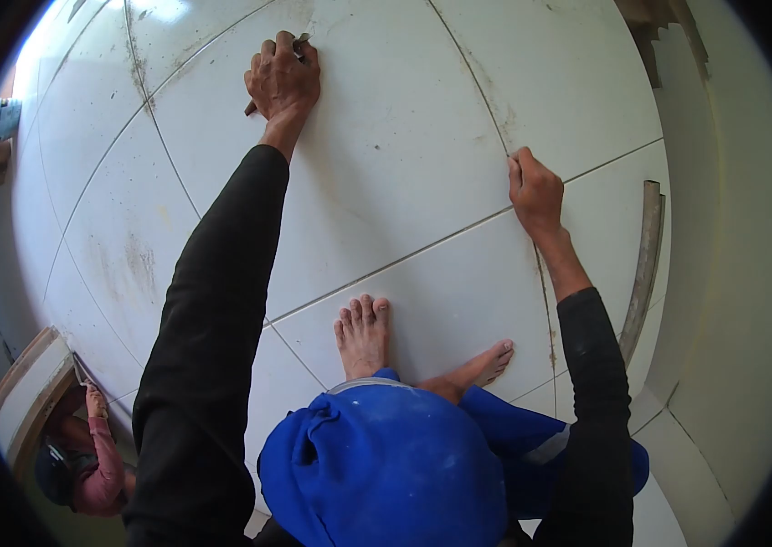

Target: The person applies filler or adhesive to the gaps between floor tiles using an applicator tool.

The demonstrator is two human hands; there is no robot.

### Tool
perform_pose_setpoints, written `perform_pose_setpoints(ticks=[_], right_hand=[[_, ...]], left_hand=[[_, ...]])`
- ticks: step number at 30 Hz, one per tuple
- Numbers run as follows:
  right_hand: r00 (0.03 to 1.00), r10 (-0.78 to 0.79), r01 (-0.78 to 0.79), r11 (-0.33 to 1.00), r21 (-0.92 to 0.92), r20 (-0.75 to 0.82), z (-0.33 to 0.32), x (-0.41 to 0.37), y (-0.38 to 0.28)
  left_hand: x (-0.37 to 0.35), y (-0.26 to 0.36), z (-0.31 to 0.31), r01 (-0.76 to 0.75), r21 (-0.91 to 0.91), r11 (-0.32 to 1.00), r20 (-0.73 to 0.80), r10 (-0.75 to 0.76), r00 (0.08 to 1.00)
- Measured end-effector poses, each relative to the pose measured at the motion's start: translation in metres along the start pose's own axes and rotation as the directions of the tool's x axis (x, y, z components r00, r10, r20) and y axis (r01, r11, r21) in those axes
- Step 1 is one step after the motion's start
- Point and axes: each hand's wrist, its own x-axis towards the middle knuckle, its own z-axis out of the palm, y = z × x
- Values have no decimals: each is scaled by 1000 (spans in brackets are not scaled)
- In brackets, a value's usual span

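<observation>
My left hand (pixel 282 84) is closed around a slim tool (pixel 250 108), low over the white floor tiles (pixel 386 118). A brownish end of the tool sticks out below my palm, and a greyish metal part shows by my thumb; the rest is hidden in my grip. My right hand (pixel 538 190) is closed with its fingertips down at a tile joint (pixel 475 77), close to where two joints cross. Whatever those fingers pinch, if anything, is too small to make out. Brown dirt marks lie along several joints.
A grey pipe-like length (pixel 643 260) lies at the right near the wall (pixel 751 273). My bare feet (pixel 364 339) stand on the tiles. At lower left, a person in a pink sleeve (pixel 105 460) crouches by a door frame (pixel 30 397), holding something thin.
</observation>
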Motion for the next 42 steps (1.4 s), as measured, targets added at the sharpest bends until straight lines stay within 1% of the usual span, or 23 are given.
perform_pose_setpoints(ticks=[1,3,5,7,13,16,19,21,23,25,27,30,32,34,35,37,38,40,42], right_hand=[[1000,-4,4,1000,0,10,4,-14,2],[995,-12,10,1000,-20,-100,7,-24,1],[993,-38,35,999,-28,-108,14,-24,3],[983,-65,57,997,-55,-171,21,-23,4],[983,-104,88,990,-113,-148,30,25,-1],[988,-70,57,994,-96,-139,36,59,-10],[987,-98,87,992,-88,-124,28,45,-5],[981,-130,120,990,-78,-143,26,12,8],[974,-110,104,994,-40,-197,21,-11,11],[979,-92,84,995,-48,-181,26,-8,12],[982,-70,61,997,-56,-178,29,14,4],[981,-68,52,994,-96,-181,41,83,-18],[980,-68,50,994,-96,-189,50,123,-28],[986,-64,53,996,-76,-152,53,143,-29],[987,-64,53,995,-79,-150,50,139,-27],[991,-118,113,989,-95,-56,32,122,-19],[994,-112,110,990,-94,-13,23,103,-13],[990,-119,125,989,-75,73,7,46,4],[980,-127,136,990,-46,151,-14,-17,24]], left_hand=[[0,-1,1,-12,-8,1000,-1,12,1000],[3,0,3,-11,-13,1000,-6,11,1000],[2,0,4,-29,-7,1000,-18,29,999],[2,3,3,-33,0,999,-15,33,999],[2,1,7,-49,25,998,-20,49,999],[1,-2,6,-68,19,997,-25,69,997],[-1,1,8,-73,6,997,-19,73,997],[4,-4,7,-64,20,998,-24,64,998],[1,-2,7,-72,7,997,-33,73,997],[1,-1,8,-81,-2,997,-55,81,995],[3,1,4,-29,17,999,45,28,999],[2,2,4,-45,14,999,-5,45,999],[3,0,4,-43,23,999,11,43,999],[2,0,4,-36,21,999,32,35,999],[3,-2,5,-45,9,999,23,45,999],[5,2,4,-50,-10,999,8,50,999],[6,4,2,-42,10,999,28,42,999],[4,3,1,-29,29,999,50,27,998],[3,2,3,-42,25,999,4,42,999]])
